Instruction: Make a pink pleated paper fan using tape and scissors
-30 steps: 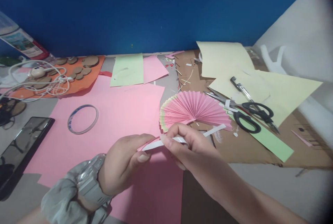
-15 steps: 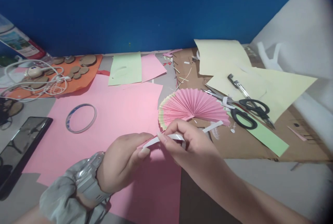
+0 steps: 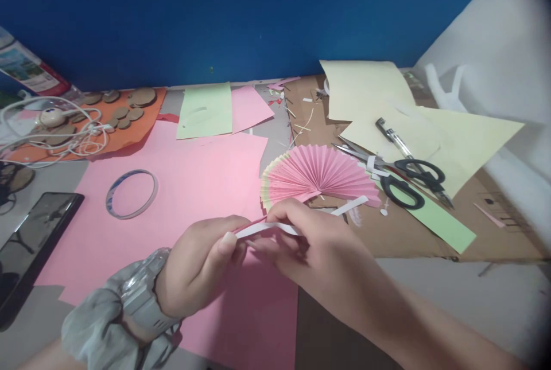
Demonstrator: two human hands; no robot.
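Note:
Between my hands is a narrow folded pink paper (image 3: 253, 222), with a white tape-like strip (image 3: 255, 230) running along its near side. My left hand (image 3: 204, 264), wearing a grey watch (image 3: 148, 298) and a grey scrunchie (image 3: 97, 324) at the wrist, pinches the left end of both. My right hand (image 3: 316, 244) is closed around the strip and the paper's right part, its thumb lower down. The strip's free end sticks out past that hand. Just beyond lies a pleated pink paper fan (image 3: 321, 169) with a pale yellow-green edge at its left.
Large pink sheets (image 3: 193, 180) carry a nearly bare tape ring (image 3: 131, 193). Black-handled scissors (image 3: 402, 180) and a pen (image 3: 400, 143) lie at right on pale yellow paper (image 3: 465, 135) and cardboard (image 3: 387, 241). A phone (image 3: 34, 255), white cable (image 3: 92, 135) and bottle (image 3: 32, 66) are at left.
My right thumb has moved down off the strip to below the paper. The strip's loop has flattened. My left thumb has shifted up and left onto the strip's end.

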